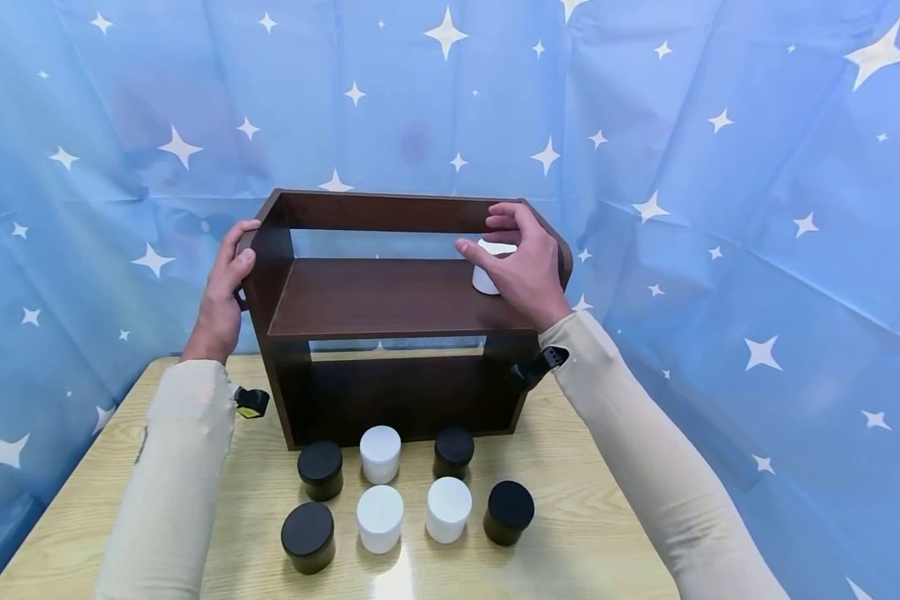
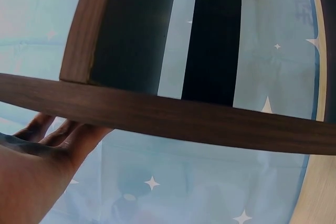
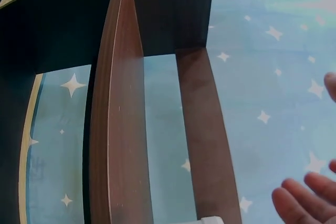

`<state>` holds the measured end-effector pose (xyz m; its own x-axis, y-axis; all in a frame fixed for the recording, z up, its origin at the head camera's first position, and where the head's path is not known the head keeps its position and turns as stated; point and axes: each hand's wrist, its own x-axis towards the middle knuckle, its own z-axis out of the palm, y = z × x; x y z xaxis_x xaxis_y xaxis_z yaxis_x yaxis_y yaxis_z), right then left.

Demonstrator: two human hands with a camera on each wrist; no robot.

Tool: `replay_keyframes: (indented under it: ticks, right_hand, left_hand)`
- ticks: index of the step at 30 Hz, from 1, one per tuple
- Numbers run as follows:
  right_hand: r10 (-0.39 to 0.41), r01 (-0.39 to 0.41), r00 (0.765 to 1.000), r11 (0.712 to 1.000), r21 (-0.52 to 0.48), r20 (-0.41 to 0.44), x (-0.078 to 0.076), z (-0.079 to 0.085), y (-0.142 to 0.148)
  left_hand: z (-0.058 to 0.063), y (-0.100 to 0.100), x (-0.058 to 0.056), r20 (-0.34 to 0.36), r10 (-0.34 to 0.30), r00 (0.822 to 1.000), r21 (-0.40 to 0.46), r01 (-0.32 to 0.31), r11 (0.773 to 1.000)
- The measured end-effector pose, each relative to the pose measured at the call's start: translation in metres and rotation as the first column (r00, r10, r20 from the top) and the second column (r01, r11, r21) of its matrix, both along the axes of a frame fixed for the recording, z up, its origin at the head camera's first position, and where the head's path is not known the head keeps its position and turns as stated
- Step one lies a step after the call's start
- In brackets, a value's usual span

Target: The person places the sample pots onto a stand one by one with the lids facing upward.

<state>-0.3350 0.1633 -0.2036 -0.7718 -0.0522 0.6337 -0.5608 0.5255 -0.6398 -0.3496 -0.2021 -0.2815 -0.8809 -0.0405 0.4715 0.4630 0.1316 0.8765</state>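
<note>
A dark brown two-tier wooden shelf (image 1: 345, 296) stands on the table. My left hand (image 1: 225, 287) touches the outer face of its left side panel; in the left wrist view the fingers (image 2: 86, 135) lie against that panel (image 2: 173, 119). On the upper tier, at the right end, sits a white lidded jar (image 1: 484, 279). My right hand (image 1: 528, 262) is over this jar with thumb and fingers spread, partly hiding it. In the right wrist view the fingers (image 3: 294, 200) look apart from the jar (image 3: 212, 220), which shows only an edge.
Before the shelf stand black jars (image 1: 320, 467) and white jars (image 1: 380, 512), several in all, on the light wooden table (image 1: 585, 517). A blue curtain with white stars (image 1: 720, 208) hangs behind and on both sides. Black wrist cameras (image 1: 251, 402) sit on the sleeves.
</note>
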Motion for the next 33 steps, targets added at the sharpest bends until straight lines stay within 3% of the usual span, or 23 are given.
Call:
replay_keyframes:
  ticks: [17, 20, 23, 27, 33]
  right_hand:
    - [0.095, -0.095, 0.995, 0.995, -0.023, 0.012, 0.01, -0.014, 0.0]
    - [0.146, -0.146, 0.989, 0.989, -0.03, 0.011, 0.01, -0.018, 0.003]
    - [0.238, -0.237, 0.971, 0.971, -0.032, 0.018, 0.01, -0.023, 0.006]
    - [0.368, -0.367, 0.929, 0.93, -0.022, 0.038, 0.011, -0.031, 0.01]
    - [0.46, -0.461, 0.885, 0.888, -0.006, 0.071, 0.013, -0.04, 0.014]
  left_hand:
    - [0.001, 0.0, -0.001, 0.002, -0.007, 1.0, -0.001, 0.007, 1.0]
    - [0.001, 0.0, -0.001, 0.003, -0.003, 1.0, -0.002, 0.003, 1.0]
    - [0.001, -0.001, -0.001, 0.006, 0.001, 1.0, -0.003, -0.001, 1.0]
    - [0.0, -0.001, -0.001, 0.008, 0.002, 1.0, -0.004, -0.002, 1.0]
    - [0.0, 0.0, 0.0, 0.003, 0.003, 1.0, -0.008, -0.003, 1.0]
